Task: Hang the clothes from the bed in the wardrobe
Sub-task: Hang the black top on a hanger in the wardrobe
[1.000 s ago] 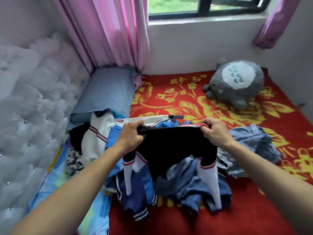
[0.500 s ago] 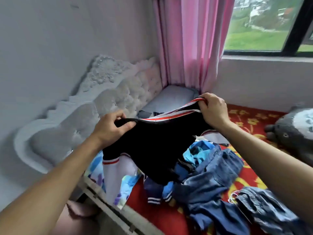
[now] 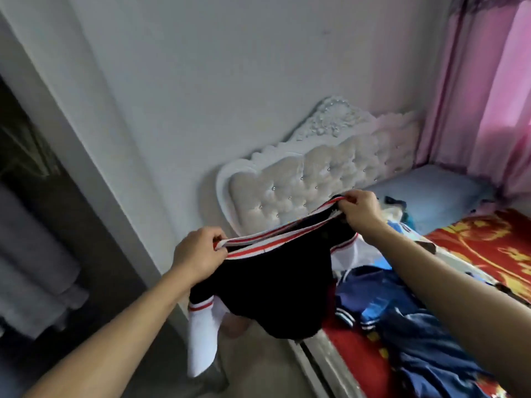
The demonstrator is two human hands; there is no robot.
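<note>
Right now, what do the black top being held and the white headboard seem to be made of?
The black top: probably soft knit fabric, matte; it drapes limply, with red-and-white striped trim. The white headboard: seemingly padded upholstery, faintly glossy, button-tufted with shiny studs; leatherette or cloth, I cannot tell.

left arm: bare, stretched forward from lower left | left hand: fingers curled, pinching the striped edge of the black garment | right arm: bare, reaching in from lower right | right hand: held higher, knuckles up, pinching the same edge | hands well apart
</note>
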